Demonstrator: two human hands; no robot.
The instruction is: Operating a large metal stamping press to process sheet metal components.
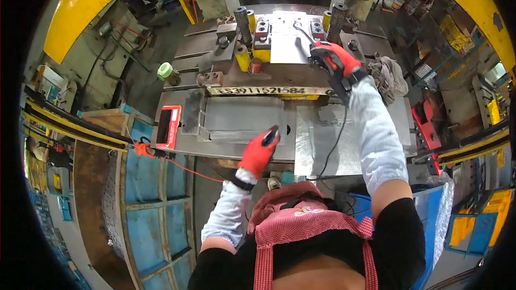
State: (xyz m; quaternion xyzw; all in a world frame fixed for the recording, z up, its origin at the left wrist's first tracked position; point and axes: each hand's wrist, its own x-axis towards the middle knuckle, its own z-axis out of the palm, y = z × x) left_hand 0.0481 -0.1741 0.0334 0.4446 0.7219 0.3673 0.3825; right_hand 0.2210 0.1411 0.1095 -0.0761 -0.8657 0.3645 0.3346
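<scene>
My right hand [336, 59], in a red and black glove, reaches forward over the press bed. It is closed on a slim tool [304, 31] with a rounded tip; the glove hides its handle. The tip lies over a bright flat metal sheet [287, 43] between the die posts. My left hand [260, 150], in a red glove with dark fingertips, hovers at the near edge of a stack of grey metal sheets [244, 115]. Its fingers point forward and right, holding nothing visible. A black band circles each wrist.
Dark posts [243, 24] and yellow cylinders [242, 58] flank the bright sheet. A shiny sheet [322, 150] lies front right, a grey rag [388, 78] beyond it. A red-framed box [169, 127] sits left. A red cord [196, 173] and a black cord [334, 153] run to my wrists.
</scene>
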